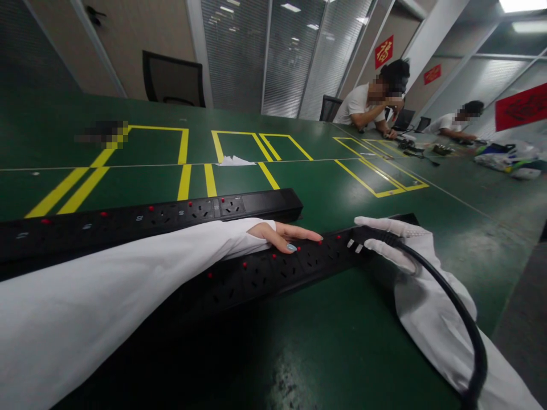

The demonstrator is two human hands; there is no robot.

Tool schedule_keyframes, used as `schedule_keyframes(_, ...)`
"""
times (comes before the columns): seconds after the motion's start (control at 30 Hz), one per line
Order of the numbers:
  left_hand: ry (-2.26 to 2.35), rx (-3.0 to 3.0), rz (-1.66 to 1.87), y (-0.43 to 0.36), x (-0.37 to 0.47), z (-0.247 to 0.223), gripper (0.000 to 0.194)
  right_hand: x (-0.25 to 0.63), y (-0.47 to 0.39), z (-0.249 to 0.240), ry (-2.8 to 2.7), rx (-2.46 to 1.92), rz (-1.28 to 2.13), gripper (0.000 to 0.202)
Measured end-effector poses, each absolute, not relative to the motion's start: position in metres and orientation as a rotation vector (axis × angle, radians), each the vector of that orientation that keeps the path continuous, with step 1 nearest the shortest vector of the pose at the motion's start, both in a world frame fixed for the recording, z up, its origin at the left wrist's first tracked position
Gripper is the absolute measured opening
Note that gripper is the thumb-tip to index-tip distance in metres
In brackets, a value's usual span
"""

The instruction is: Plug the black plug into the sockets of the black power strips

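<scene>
A long black power strip (284, 276) with red lights along its sockets lies slantwise on the table in front of me. My left hand (280, 233), bare, rests on its far side, with thumb and forefinger stretched out over the top. Gripped in my right hand (404, 245), which wears a white glove, is a black power plug (363, 236). Its metal prongs point left and down, close above the strip's right end; I cannot tell whether they touch it. From the plug a thick black cable (455, 310) curves down past my right sleeve.
Behind the near strip lies a second black power strip (269, 204). Yellow tape marks the green table (307, 176), and a torn white scrap (235, 161) lies beyond. Two people sit at the far right, near cables and a plastic bag (513, 159). A chair (173, 77) stands behind the table.
</scene>
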State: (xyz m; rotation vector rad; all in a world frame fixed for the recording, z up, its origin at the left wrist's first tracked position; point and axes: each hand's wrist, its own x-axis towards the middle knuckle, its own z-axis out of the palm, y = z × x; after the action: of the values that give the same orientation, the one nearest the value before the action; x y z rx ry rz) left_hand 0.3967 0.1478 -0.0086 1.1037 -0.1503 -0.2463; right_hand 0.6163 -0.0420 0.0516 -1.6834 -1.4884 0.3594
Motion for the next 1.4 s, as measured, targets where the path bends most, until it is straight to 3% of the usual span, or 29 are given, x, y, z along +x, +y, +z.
schedule_keyframes(0.27,-0.168,1.095,-0.246,0.148,0.398,-0.009,0.057,0.621,-0.039,0.05,-1.65,-1.58,0.09,0.029)
schedule_keyframes(0.5,-0.239,1.093,-0.268,0.152,0.422,-0.018,0.073,0.616,-0.038,0.049,-1.771,-1.607,-0.279,0.032)
schedule_keyframes(1.03,-0.156,1.053,-0.246,0.141,0.438,-0.018,0.062,0.605,-0.031,0.052,-1.719,-1.457,-0.003,0.016)
schedule_keyframes(1.4,-0.187,0.959,-0.253,0.143,0.44,-0.023,0.063,0.609,-0.03,0.042,-1.622,-1.479,0.039,0.023)
